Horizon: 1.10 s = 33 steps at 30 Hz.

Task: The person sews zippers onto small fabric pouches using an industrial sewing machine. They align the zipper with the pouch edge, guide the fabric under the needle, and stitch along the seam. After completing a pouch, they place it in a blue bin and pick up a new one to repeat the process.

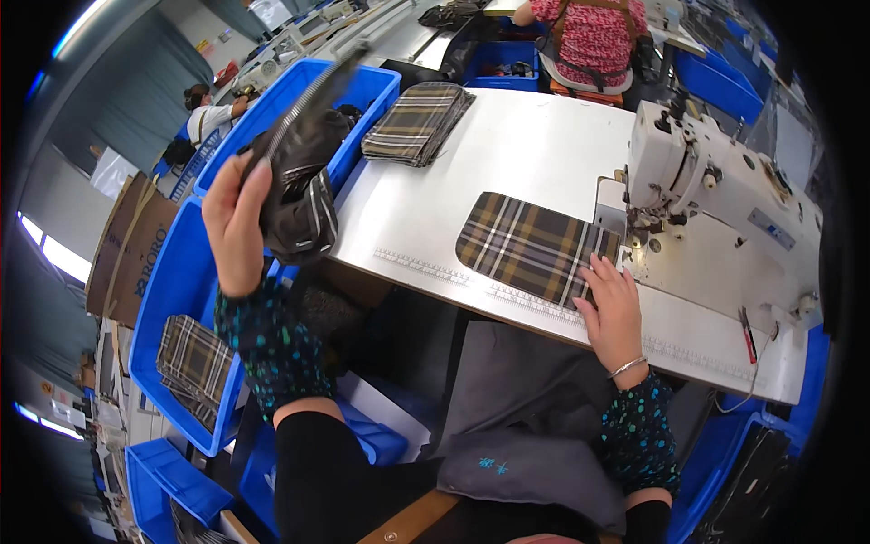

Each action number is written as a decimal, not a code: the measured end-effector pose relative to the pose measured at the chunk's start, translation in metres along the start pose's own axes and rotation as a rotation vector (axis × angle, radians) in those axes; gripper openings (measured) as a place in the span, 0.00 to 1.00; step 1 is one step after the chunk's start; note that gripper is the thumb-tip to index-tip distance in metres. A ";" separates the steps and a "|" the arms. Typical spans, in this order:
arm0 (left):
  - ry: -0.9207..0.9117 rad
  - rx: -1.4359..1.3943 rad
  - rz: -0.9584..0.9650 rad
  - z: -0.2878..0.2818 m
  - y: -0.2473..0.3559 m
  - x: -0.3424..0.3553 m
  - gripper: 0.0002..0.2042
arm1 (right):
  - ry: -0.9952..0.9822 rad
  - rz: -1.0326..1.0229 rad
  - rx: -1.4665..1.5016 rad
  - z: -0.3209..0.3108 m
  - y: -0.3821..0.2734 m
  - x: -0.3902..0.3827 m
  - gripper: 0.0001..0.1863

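Observation:
My left hand [236, 227] is raised at the left, thumb and fingers pinched on a black fabric piece with a zipper [294, 145]. The piece stands up blurred at its top, and dark glossy material [304, 218] hangs beside my fingers. On the white sewing table, a brown, black and white plaid fabric panel [530, 245] with rounded corners lies flat. My right hand [614, 308] rests on its right end, fingers extended over the cloth and holding nothing. Just beyond that end stands the needle area of a white sewing machine [725, 172].
A stack of plaid panels [419, 122] sits at the table's far left. Blue bins [376, 91] line the left side, one holding more plaid pieces [195, 358]. Red-handled snips [749, 340] lie at the right. Ahead sits a person in a red patterned top [594, 41].

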<state>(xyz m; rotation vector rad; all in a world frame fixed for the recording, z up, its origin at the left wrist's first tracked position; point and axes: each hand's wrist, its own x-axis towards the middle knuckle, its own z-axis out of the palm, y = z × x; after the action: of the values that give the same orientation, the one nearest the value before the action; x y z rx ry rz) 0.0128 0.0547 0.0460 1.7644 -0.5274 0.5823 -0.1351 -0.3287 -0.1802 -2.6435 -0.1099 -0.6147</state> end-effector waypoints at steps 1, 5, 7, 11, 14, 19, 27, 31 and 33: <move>-0.059 0.053 -0.027 -0.003 0.020 -0.013 0.09 | 0.031 -0.010 0.075 -0.011 -0.006 0.001 0.28; -0.609 -0.100 -0.292 0.009 0.056 -0.052 0.11 | 0.150 0.034 0.836 -0.045 -0.049 0.000 0.46; -0.895 -0.256 -0.315 0.030 0.045 -0.062 0.06 | -0.099 0.031 0.990 -0.060 -0.051 -0.005 0.40; -1.152 -0.425 -0.431 0.052 0.007 -0.073 0.13 | -0.572 0.307 1.206 -0.076 -0.045 -0.025 0.17; -1.232 -0.558 -0.533 0.058 -0.033 -0.078 0.14 | -0.594 0.402 1.509 -0.075 -0.033 -0.045 0.18; -1.470 -0.608 -0.666 0.091 -0.069 -0.107 0.18 | -0.704 0.520 1.595 -0.090 -0.032 -0.048 0.17; -1.799 -0.629 -0.964 0.159 -0.034 -0.172 0.16 | -0.763 0.370 1.179 -0.073 -0.062 -0.041 0.17; -1.640 -0.556 -0.918 0.163 -0.017 -0.173 0.13 | -0.770 0.247 1.120 -0.076 -0.057 -0.043 0.17; -1.623 -0.570 -0.680 0.162 -0.025 -0.179 0.12 | -0.694 0.062 1.005 -0.075 -0.057 -0.045 0.17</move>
<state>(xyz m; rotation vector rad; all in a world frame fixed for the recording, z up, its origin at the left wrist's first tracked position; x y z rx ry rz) -0.0921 -0.0853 -0.1223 1.3695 -0.9282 -1.4874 -0.2157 -0.3073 -0.1169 -1.7335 -0.4097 0.3541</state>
